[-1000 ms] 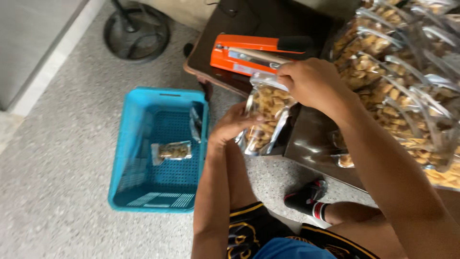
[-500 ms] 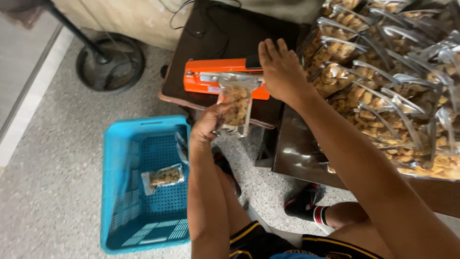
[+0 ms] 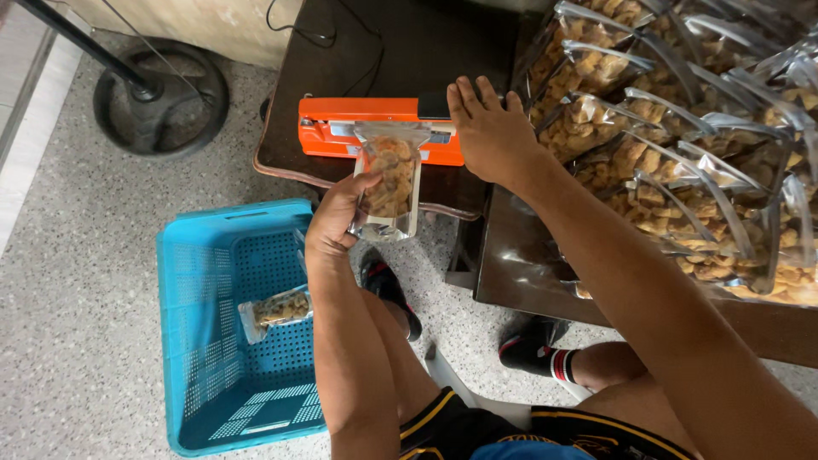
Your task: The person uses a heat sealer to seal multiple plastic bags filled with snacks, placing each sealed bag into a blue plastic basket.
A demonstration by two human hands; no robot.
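Left hand [image 3: 336,217]: clamped on snack pouch [image 3: 390,181], mouth in orange sealer [image 3: 379,129]; could slip, sealing crooked
Right hand [image 3: 487,128]: flat, fingers apart, on sealer bar; risks heat
Filled pouches [image 3: 682,170]: crowd table [image 3: 528,264]

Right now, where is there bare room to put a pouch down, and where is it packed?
The blue basket holds one pouch, so most of its floor is bare. The dark table behind the orange sealer is open apart from a cable. The right side is crowded with filled pouches; only a strip along the tray's near edge is free.
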